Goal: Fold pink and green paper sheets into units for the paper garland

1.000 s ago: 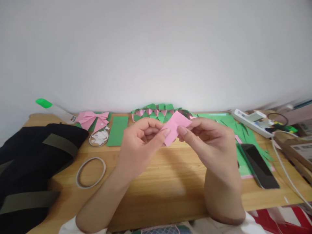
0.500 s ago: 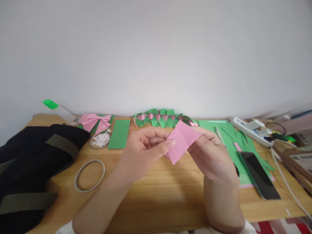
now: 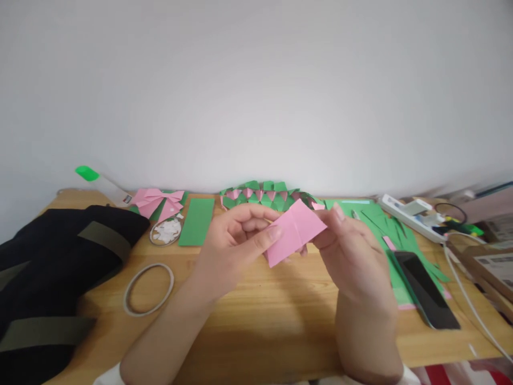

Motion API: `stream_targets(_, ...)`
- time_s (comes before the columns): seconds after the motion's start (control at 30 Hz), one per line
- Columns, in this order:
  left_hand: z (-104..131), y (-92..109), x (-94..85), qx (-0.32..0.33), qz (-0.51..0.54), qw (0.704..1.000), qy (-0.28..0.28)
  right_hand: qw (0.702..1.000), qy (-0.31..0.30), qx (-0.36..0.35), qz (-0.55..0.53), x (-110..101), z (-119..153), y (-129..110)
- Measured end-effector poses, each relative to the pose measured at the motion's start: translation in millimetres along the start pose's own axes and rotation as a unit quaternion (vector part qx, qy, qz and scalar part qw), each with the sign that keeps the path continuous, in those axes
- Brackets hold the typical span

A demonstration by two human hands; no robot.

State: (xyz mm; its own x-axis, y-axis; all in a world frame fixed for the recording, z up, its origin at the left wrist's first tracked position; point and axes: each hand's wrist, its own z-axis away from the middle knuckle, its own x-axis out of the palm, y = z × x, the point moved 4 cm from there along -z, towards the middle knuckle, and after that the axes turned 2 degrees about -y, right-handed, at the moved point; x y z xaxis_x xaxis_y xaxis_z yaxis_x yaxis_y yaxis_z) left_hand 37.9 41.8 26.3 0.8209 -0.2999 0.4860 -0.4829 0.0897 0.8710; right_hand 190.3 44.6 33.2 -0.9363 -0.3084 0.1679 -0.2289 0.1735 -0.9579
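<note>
A small pink piece of paper point(image 3: 297, 231) with a crease across its middle is held up over the wooden table. My left hand point(image 3: 236, 246) pinches its left part, thumb on top and fingers behind. At the paper's right corner, the closed fingers of my right hand point(image 3: 352, 246) grip the edge. Behind the paper, by the wall, stands a garland of folded green and pink paper point(image 3: 256, 195). A flat green paper rectangle point(image 3: 196, 221) lies beyond my left hand.
A tape roll point(image 3: 148, 289) and a black cloth item point(image 3: 52, 267) lie on the left, near a pink paper bow point(image 3: 158, 202) and white scraps point(image 3: 167, 230). On the right are a phone point(image 3: 427, 289), green sheets point(image 3: 396, 267), a power strip point(image 3: 412, 216) and a white cable point(image 3: 467, 294).
The pink paper has turned and its right part now lies flatter, with the crease opened out. My right thumb has lifted and shifted at the paper's right corner. My left hand keeps its pinch.
</note>
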Motion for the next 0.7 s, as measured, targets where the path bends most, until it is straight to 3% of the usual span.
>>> stream_targets(0.2,-0.1,-1.1,3.2,-0.011,0.052,0.998,-0.039,0.998,-0.059,0.01,0.005,3.7,2.9,2.5)
stream_targets(0.43,1.4,0.4,1.4,0.013,-0.009,1.0,-0.024,0.997,-0.045,-0.001,0.059,2.0,5.7,1.0)
stream_targets(0.57,3.8,2.3,-0.5,0.048,-0.117,0.992,0.012,0.989,0.007,-0.032,0.142,2.9,6.8,-8.8)
stream_targets(0.7,10.0,7.7,5.6,0.152,-0.281,0.947,0.043,0.961,0.068,-0.067,0.261,3.7,8.0,-17.6)
